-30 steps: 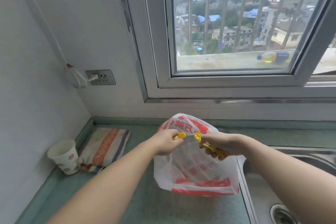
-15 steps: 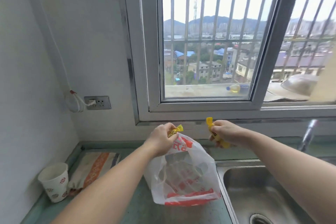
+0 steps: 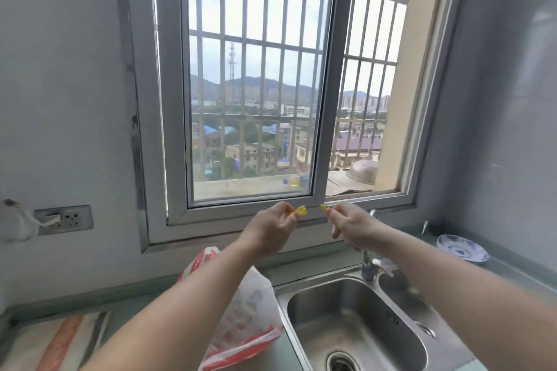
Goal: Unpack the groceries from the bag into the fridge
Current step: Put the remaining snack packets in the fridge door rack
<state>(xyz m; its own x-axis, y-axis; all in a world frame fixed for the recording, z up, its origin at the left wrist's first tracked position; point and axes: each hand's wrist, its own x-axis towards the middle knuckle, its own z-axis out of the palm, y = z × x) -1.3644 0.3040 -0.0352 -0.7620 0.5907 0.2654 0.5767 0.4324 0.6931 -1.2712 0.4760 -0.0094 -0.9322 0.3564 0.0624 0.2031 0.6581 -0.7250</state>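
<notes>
While the bag (image 3: 244, 310) hangs below the left wrist, its white and red plastic sagging down to the counter (image 3: 144, 304) just beside the sink (image 3: 355, 319), the person holds its two yellow handles (image 3: 301, 210) up at window-sill height. The left hand (image 3: 268, 229) pinches one handle between thumb and curled fingers; the right hand (image 3: 352, 227) grips the other, whose tip shows just above the knuckles, the two ends near each other but apart. To my eye the step is opening the bag's mouth, with nothing taken out yet and no fridge in sight. Next, the handles likely need spreading wider or lowering so one hand can reach inside. Beyond the right hand stands a tap (image 3: 369, 265), and farther right a blue patterned dish (image 3: 461, 248); under the left forearm lies a striped cloth (image 3: 57, 340).
</notes>
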